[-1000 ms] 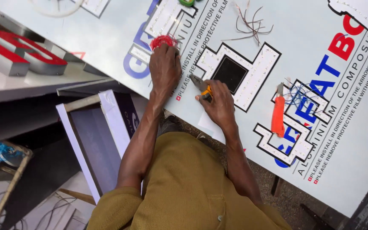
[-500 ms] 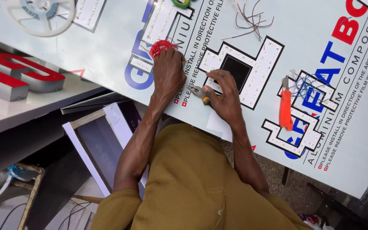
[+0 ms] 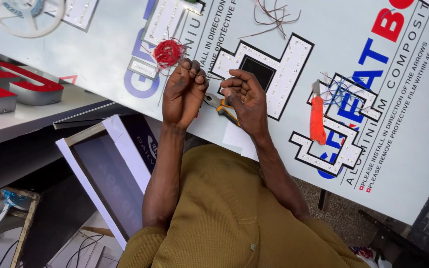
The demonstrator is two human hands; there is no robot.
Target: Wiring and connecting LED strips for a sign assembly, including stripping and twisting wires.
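Now hands point(image 3: 214, 94) pinch thin wire point(image 3: 209, 76)

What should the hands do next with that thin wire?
Probably bring the pliers in the right hand up to the thin wire pinched by the left hand, since its free end reaches toward the right hand and the red wire coil lies close by.

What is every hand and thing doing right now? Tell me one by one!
left hand: fingers pinched on a thin wire
right hand: curled around orange-handled pliers
thin wire: stretched between the hands
orange-handled pliers: held low, mostly hidden by the right hand
red wire coil: lying tangled on the sheet
orange knife: lying flat, untouched
white letter shape: lying flat on the sheet
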